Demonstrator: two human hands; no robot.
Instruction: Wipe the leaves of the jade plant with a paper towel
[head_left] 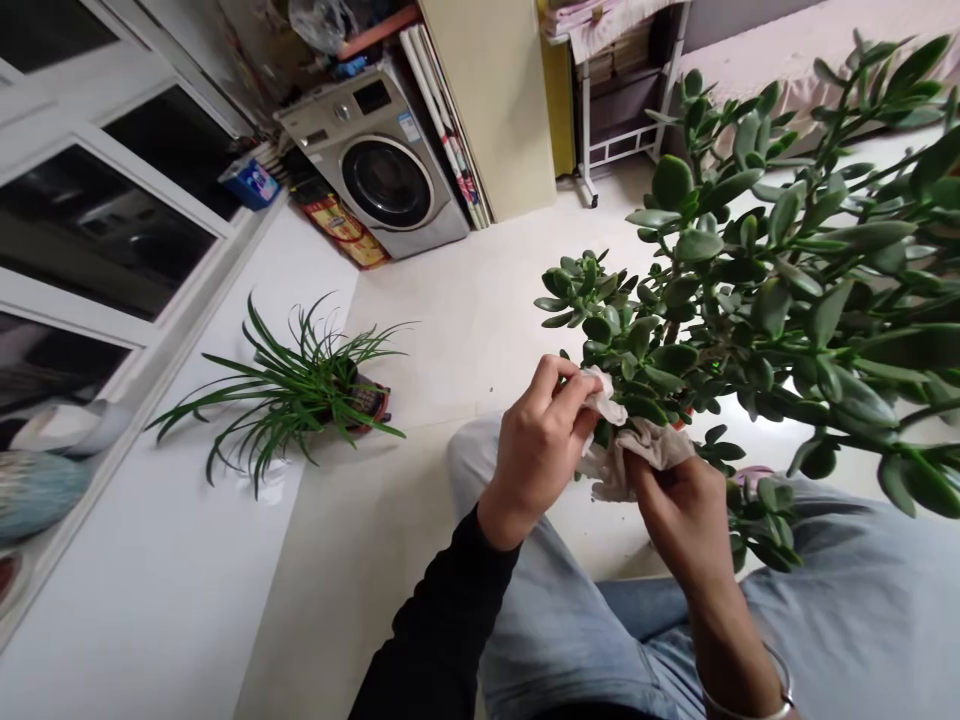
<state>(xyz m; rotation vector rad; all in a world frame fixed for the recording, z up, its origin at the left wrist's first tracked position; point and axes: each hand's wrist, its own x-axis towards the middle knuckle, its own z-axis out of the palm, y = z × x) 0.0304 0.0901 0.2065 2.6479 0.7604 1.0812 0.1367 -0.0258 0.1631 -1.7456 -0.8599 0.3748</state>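
A large jade plant (780, 290) with thick green leaves fills the right side of the head view. At its lower left leaves, my left hand (536, 440) is closed, pinching a crumpled white tissue (606, 402). Just to the right, my right hand (686, 510) has its fingers closed on a bunched, greyish-beige cloth (649, 450). Both pieces of material lie close together against the leaves. Whatever leaf is between the fingers is hidden. A bracelet circles my right wrist, and a black sleeve covers my left forearm.
A potted plant with long narrow leaves (300, 385) stands on the floor by the low white wall (225, 560). A washing machine (386, 165) stands farther back. Behind the jade plant are a wheeled stand (626, 140) and a pink-covered bed (810, 45). My knees in jeans (555, 620) flank the work area.
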